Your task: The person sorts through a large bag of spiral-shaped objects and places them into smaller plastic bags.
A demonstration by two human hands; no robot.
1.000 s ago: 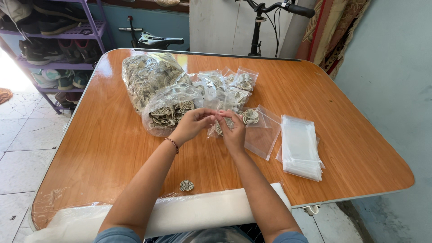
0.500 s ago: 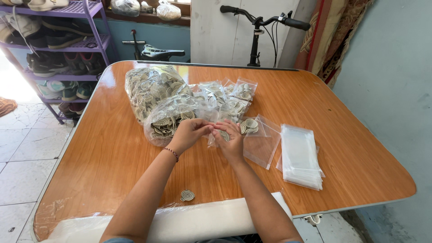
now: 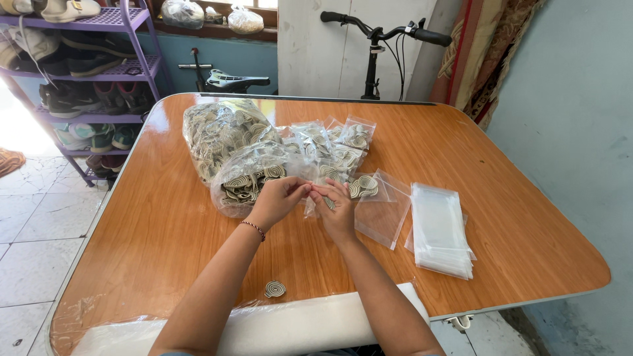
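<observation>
Right now you are pinching a small clear bag [image 3: 323,198] between both hands at mid-desk.

Your left hand [image 3: 280,198] and right hand [image 3: 337,207] are each gripping its top edge with the fingertips; keeping the pull level should help. It is looking thin and transparent, sitting just near of the bulging bag of spiral pieces [image 3: 254,178] on the wooden desk [image 3: 165,224].

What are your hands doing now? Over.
Left hand and right hand pinching a small clear bag. Big bag of spirals beside. Nothing blocking.
</observation>
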